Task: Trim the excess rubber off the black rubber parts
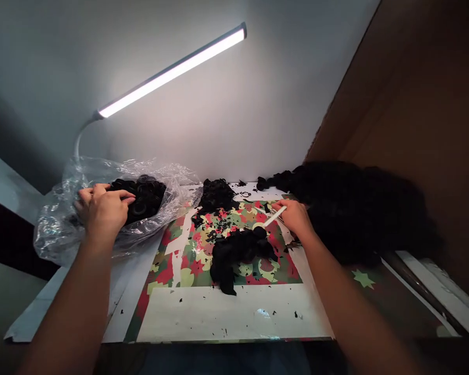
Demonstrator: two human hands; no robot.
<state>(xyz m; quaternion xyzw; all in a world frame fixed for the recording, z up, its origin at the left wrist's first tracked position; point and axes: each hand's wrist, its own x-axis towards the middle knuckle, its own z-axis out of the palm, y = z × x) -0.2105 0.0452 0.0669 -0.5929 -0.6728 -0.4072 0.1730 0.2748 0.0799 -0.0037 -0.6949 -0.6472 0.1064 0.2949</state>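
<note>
My left hand (106,211) is over the clear plastic bag (64,229) at the left, fingers spread, beside a heap of black curled, ring-like pieces (146,195) inside it. No piece shows in its fingers. My right hand (295,214) is closed round a slim white stick-like tool (275,216) at the right of the patterned sheet. The tool's lower end points at a clump of black soft-looking pieces (238,252) in the middle. Its exact kind I cannot make out.
A lit bar lamp (172,73) rises on a bent neck behind the bag. Black scraps (218,194) lie at the back of the patterned sheet (197,266). A large dark heap (359,208) fills the right, against a brown cardboard panel (422,104). Black crumbs dot the white front strip (234,312).
</note>
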